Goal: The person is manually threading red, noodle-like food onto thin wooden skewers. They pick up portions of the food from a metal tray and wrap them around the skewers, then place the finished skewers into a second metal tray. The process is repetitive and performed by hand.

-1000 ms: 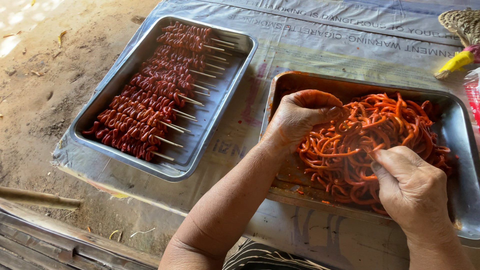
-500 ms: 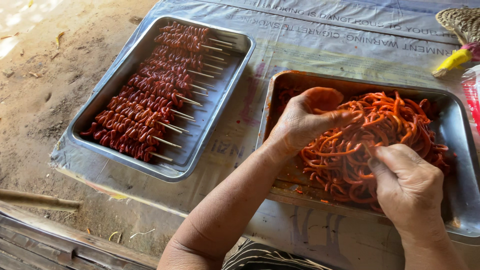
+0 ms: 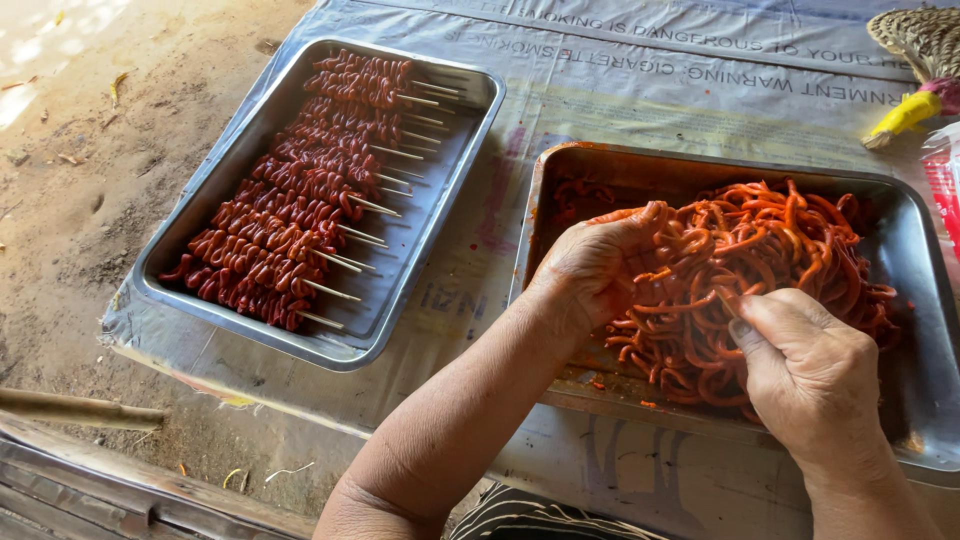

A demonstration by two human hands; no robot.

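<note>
**A:** What does the scene rest on?

**B:** A pale printed plastic sheet (image 3: 640,110) spread over a low surface above bare brown dirt ground (image 3: 90,150). Two rectangular metal trays sit on it side by side, apart from each other.

**A:** And the trays?

**B:** The right-hand steel tray (image 3: 905,400), smeared with orange-red sauce, holds a tangled heap of orange-red marinated strips (image 3: 790,250). The left-hand steel tray (image 3: 440,220) carries a row of dark red meat skewers (image 3: 290,200) on thin pale sticks, laid parallel with the bare stick ends toward the tray's right side.

**A:** Where are the person's hands?

**B:** Both are inside the right-hand tray. The left hand (image 3: 595,265) is cupped against the left edge of the heap, fingers curled around a bunch of strips. The right hand (image 3: 810,375) is at the heap's near side, fingers pinched narrowly; a thin pale stick tip shows just above its thumb, among the strips.

**A:** Anything smaller at the edges?

**B:** A woven straw object with a yellow handle (image 3: 915,60) lies at the sheet's top right corner, well apart from the hands. A red-and-clear plastic bag (image 3: 945,180) shows at the right edge. A weathered wooden pole (image 3: 70,408) lies on the ground at lower left.
</note>
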